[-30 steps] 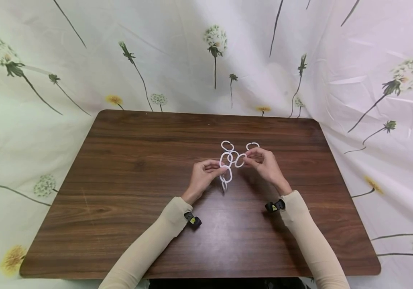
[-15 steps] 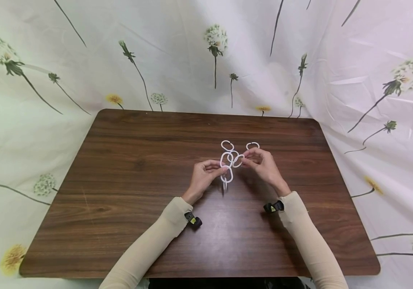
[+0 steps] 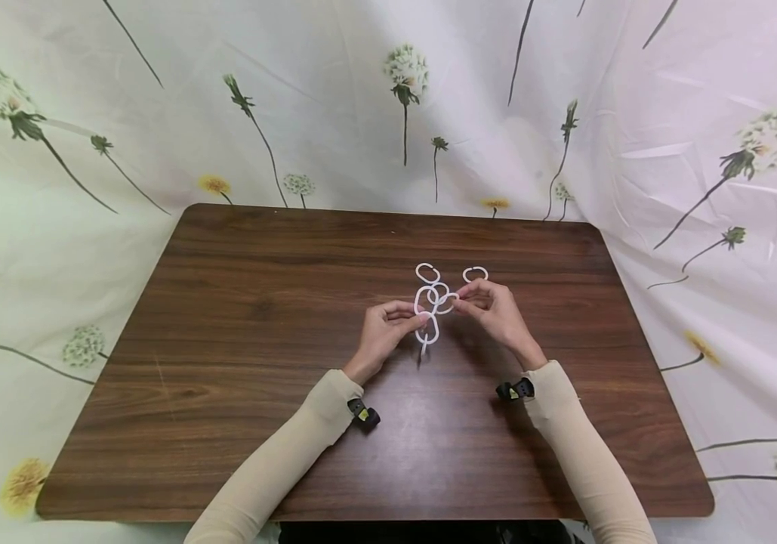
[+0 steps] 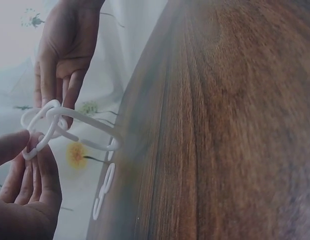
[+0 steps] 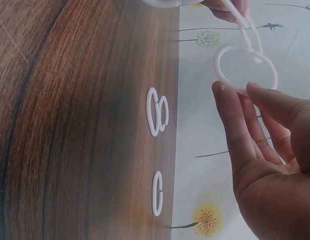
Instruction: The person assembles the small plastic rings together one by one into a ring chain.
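White oval plastic chain links are joined between my hands above the table. My left hand (image 3: 388,332) pinches a chain link (image 3: 437,329) between thumb and fingers. Another link (image 3: 423,347) hangs below it, and a further link (image 3: 417,301) extends above the fingertips. Between thumb and fingertips, my right hand (image 3: 497,313) pinches a rounded link (image 5: 275,75). In the right wrist view, a neighbouring link (image 5: 257,42) meets the top of this link; they look hooked together. The fingers cover part of each held link.
Loose white links lie on the brown wooden table (image 3: 259,363) beyond my hands: one link (image 3: 429,283) at the back, one link (image 3: 475,268) behind the right fingers. A flowered cloth (image 3: 334,113) hangs behind the table.
My right hand has shifted slightly left, bringing its link against the chain and tilting it. The link hanging below my left hand has turned edge-on. My left hand stays nearly still.
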### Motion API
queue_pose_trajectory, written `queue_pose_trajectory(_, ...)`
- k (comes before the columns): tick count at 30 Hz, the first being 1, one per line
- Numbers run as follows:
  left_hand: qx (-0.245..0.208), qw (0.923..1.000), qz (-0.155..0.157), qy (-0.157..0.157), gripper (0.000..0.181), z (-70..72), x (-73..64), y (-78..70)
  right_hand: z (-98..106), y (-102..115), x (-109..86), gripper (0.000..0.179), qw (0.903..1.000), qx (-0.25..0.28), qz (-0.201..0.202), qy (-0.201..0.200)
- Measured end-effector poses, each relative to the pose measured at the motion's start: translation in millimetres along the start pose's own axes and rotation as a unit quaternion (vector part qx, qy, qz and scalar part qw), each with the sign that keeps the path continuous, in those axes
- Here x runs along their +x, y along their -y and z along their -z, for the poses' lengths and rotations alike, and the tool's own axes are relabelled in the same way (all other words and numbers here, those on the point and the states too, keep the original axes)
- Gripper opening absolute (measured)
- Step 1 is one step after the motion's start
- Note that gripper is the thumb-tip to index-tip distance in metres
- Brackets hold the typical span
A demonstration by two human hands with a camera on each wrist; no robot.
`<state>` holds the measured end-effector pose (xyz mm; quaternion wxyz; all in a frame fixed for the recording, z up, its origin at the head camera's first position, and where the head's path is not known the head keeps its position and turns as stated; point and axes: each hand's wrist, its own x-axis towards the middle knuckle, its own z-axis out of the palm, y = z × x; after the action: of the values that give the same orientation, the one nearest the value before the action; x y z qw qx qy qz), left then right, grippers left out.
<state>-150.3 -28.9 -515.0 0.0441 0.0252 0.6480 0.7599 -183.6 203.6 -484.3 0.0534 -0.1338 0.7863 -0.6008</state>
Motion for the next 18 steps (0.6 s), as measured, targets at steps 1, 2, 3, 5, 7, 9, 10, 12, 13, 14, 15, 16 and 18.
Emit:
queue_pose_trajectory(1,0.001,1.0000,0.000,0.001,0.025,0.1,0.2,0.0,0.0,0.3,-0.3,0.022,1.0000,-0.006,-0.001,0.000)
queue_pose_trajectory(2,0.003,1.0000,0.000,0.001,0.025,0.2,0.3,-0.1,0.1,0.6,-0.5,0.021,0.9999,-0.011,-0.001,-0.001)
queue_pose_trajectory(3,0.003,1.0000,0.001,0.001,0.025,0.2,0.5,-0.2,0.1,0.6,-0.6,0.021,0.9999,-0.015,-0.002,-0.002)
queue_pose_trajectory(5,0.004,1.0000,0.003,0.000,0.026,0.1,0.2,-0.8,-0.3,0.4,-0.5,0.021,0.9997,-0.024,-0.002,-0.004)
queue_pose_trajectory(7,0.004,1.0000,0.005,-0.001,0.027,-0.1,0.2,-1.4,-0.8,0.2,0.1,0.020,0.9995,-0.033,0.000,-0.004)
queue_pose_trajectory(9,0.005,1.0000,0.006,0.000,0.030,-0.8,0.5,-1.9,-1.6,0.2,0.9,0.021,0.9993,-0.038,0.006,-0.004)
queue_pose_trajectory(10,0.005,1.0000,0.006,0.001,0.030,-1.3,0.7,-2.2,-2.3,0.7,1.5,0.021,0.9992,-0.039,0.009,-0.002)
queue_pose_trajectory(12,0.005,1.0000,0.007,0.002,0.030,-2.0,0.9,-2.1,-3.6,1.6,2.5,0.021,0.9993,-0.035,0.014,0.000)
queue_pose_trajectory(13,0.006,0.9999,0.008,0.003,0.030,-2.3,0.9,-1.9,-4.1,2.1,2.7,0.020,0.9993,-0.033,0.015,0.000)
queue_pose_trajectory(14,0.007,0.9999,0.009,0.004,0.029,-2.7,0.9,-1.7,-4.6,2.4,3.1,0.020,0.9994,-0.033,0.013,-0.001)
queue_pose_trajectory(15,0.007,0.9999,0.010,0.006,0.028,-2.8,0.5,-1.7,-5.1,3.0,3.1,0.020,0.9995,-0.029,0.011,-0.003)
queue_pose_trajectory(16,0.011,0.9999,0.009,0.007,0.027,-2.9,0.0,-1.7,-5.3,3.3,3.1,0.020,0.9997,-0.024,0.008,-0.003)
queue_pose_trajectory(18,0.023,0.9996,0.005,0.014,0.026,-2.8,-1.1,-1.7,-5.5,3.5,2.8,0.020,0.9999,-0.009,0.001,-0.005)
